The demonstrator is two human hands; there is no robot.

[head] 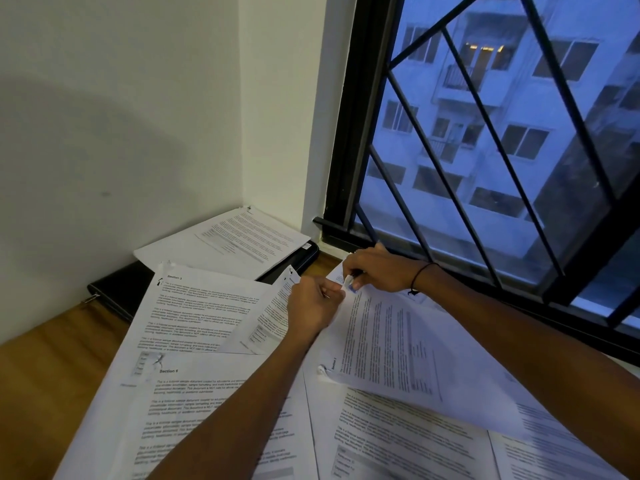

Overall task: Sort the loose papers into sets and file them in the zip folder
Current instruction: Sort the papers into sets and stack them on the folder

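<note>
Hands (313, 306) (375, 270) pinch small clip at flat printed sheet (398, 344).

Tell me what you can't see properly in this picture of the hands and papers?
- Head view: the small white thing pinched between the left hand and right hand is mostly hidden by the fingers.
- The black zip folder is largely covered by the paper set resting on it.
- The body print on the Section 6 sheet is too small to read.
- The bottom papers are cut off by the frame edge.
</note>
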